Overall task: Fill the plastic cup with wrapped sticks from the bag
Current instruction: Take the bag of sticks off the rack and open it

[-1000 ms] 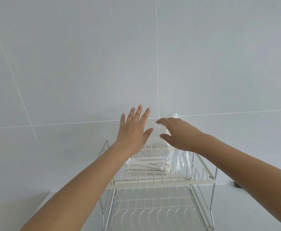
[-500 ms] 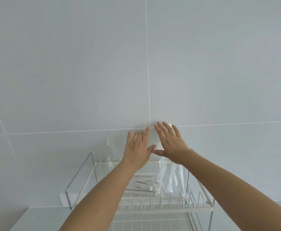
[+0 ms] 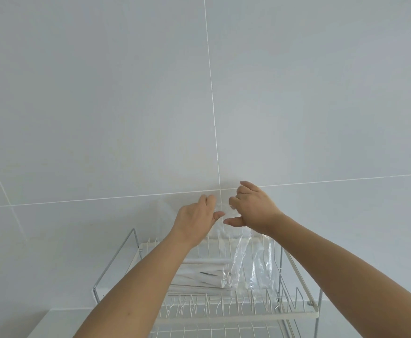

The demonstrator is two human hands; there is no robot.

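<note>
The task looks barely begun: the left hand (image 3: 194,219) and right hand (image 3: 254,211), side by side, each pinch the top edge of the clear plastic bag (image 3: 251,262) standing at the back of the wire rack's (image 3: 226,315) upper tier. The wrapped sticks (image 3: 207,274) lie at the bag's 9 o'clock. No cup is in view, so filling remains.
</note>
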